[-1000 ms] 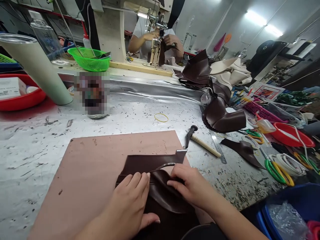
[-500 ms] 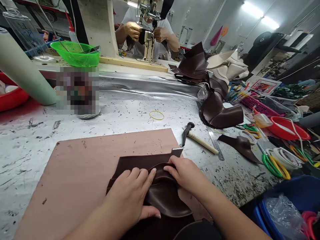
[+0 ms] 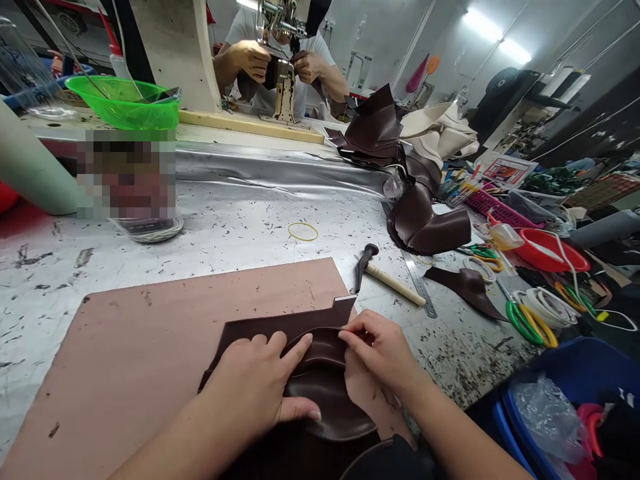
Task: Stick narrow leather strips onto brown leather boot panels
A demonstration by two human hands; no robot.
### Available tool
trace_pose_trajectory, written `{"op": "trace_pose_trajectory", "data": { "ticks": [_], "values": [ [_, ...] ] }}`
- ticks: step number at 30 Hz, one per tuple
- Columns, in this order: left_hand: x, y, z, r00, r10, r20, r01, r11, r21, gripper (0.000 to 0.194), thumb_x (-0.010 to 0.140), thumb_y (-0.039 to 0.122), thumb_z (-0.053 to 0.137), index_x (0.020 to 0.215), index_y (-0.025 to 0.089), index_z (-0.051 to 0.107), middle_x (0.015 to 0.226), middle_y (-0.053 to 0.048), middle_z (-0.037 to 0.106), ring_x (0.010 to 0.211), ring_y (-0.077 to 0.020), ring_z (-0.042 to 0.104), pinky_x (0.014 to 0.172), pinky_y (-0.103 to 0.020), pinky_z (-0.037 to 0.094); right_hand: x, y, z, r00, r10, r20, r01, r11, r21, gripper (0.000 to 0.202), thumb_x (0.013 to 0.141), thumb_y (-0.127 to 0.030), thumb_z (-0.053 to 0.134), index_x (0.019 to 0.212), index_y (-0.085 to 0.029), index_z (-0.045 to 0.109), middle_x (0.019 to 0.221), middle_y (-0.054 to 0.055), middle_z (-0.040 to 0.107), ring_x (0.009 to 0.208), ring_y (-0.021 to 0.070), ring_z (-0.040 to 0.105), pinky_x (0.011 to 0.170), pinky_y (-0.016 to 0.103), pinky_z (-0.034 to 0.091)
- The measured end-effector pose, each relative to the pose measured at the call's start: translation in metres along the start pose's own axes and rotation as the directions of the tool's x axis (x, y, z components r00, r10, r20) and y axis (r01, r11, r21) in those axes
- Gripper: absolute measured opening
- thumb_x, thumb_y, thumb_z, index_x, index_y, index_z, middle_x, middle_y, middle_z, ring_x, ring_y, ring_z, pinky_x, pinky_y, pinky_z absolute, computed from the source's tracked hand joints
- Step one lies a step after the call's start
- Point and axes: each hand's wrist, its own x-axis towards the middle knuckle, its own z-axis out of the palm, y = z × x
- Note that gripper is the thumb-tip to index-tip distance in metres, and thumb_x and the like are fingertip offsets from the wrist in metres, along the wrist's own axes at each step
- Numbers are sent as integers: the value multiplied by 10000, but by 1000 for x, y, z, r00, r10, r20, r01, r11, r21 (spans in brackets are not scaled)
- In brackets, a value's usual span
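Note:
A dark brown leather piece (image 3: 325, 393) with a curved, raised fold lies near the front edge of a pinkish board (image 3: 150, 347). My left hand (image 3: 260, 373) presses on its left part, the index finger along the fold and the thumb spread below it. At the fold's right end, my right hand (image 3: 380, 343) pinches the leather edge between thumb and index finger. Behind both hands, a flat strip of the same leather (image 3: 280, 323) shows, with a notched right corner. Whatever lies under my left palm is hidden.
A hammer (image 3: 395, 283) and a steel ruler (image 3: 423, 287) lie right of the board. Stacked brown leather pieces (image 3: 425, 223) stand behind them. Scissors (image 3: 533, 323) and a blue bin (image 3: 555, 373) are at right. Across the table a person works at a sewing machine (image 3: 285, 90).
My right hand has shifted slightly along the leather's edge, its other fingers more curled. My left hand stays pressed on the piece. The whole view has shifted a little.

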Motion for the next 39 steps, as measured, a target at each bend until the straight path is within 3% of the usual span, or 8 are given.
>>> {"op": "trace_pose_trajectory", "data": {
  "ticks": [4,11,16,21,24,28,32,39],
  "values": [
    [-1,-1,-3,1000,3,-1,-3,999,-46,768,716,719,420,1349,290,357,927,-102,594,766,-258,571,593,-331,416,14,5,0,981,188,45,-189,981,33,172,747,-289,614,614,-188,576,649,11,606,619,140,538,572,249,405],
    [1,0,0,1000,-20,-10,20,1000,-15,756,715,742,372,1348,330,344,937,-115,593,741,-268,595,562,-316,416,41,-8,-13,903,371,219,-287,897,-337,300,655,-397,678,567,-197,472,566,-16,550,542,129,474,466,230,283],
    [7,6,-4,1000,-27,6,27,999,20,744,729,748,299,1363,357,296,921,-120,596,734,-293,612,562,-344,441,56,-19,-11,915,337,221,-188,842,-506,482,577,-590,683,536,-203,399,527,-12,500,529,141,451,458,250,208],
    [-14,-8,8,988,17,-151,-31,995,-93,703,793,693,269,1352,277,365,983,-114,578,847,-278,590,706,-392,475,28,-16,-16,965,261,30,-210,836,-507,492,653,-659,581,570,-199,428,628,21,546,624,173,504,501,258,245],
    [-46,-25,30,918,9,-396,-123,956,-265,613,856,602,281,1311,217,425,1089,-98,560,971,-229,554,829,-339,452,-10,-13,-26,917,368,152,-352,928,-127,519,781,-674,375,615,-190,460,610,23,543,576,148,518,508,254,322],
    [-83,-41,52,729,-225,-647,-104,897,-430,426,902,460,317,1224,232,478,1173,-49,537,1100,-196,492,926,-300,397,-51,-16,-25,710,436,553,-634,738,231,604,701,-770,363,623,-179,460,525,-16,467,469,107,461,473,240,356],
    [-91,-42,55,640,-440,-629,-43,798,-602,376,905,431,310,1113,218,539,1118,-38,579,1074,-192,515,913,-307,414,-65,-19,-10,778,333,533,-527,808,264,530,589,-634,639,511,-186,366,463,-80,287,448,53,273,446,209,217],
    [-93,-41,57,584,-517,-626,-37,753,-657,374,880,450,334,1047,216,572,1077,-46,596,1043,-197,538,920,-339,439,-54,-64,-44,898,227,377,-412,732,543,383,681,-532,643,700,-175,507,608,-37,489,538,82,417,513,215,340]
  ]
}}
